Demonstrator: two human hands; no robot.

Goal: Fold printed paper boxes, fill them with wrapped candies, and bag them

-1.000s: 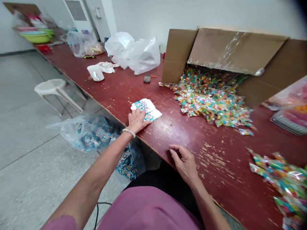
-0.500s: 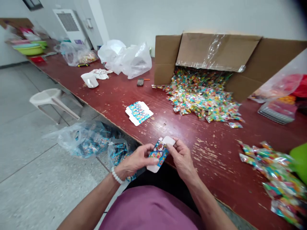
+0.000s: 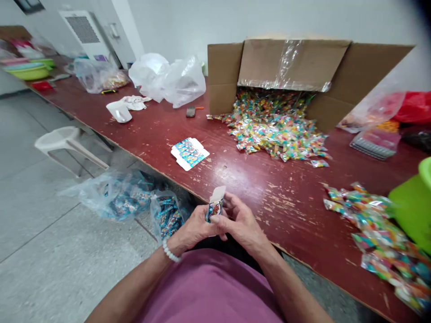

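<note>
In the head view, the person holds a small printed box between both hands, in front of the body, at the near edge of the red counter. The left hand is closed around the left side of the box, its fingers bent. The right hand holds from the other side, half curled, with the thumb on the printed front. The white flap of the box stands up above the fingers. A few flat cartons lie on the counter, beyond the hands and a little to the left, touched by neither. Farther to the right, wrapped candies spill from a large cardboard box.
</note>
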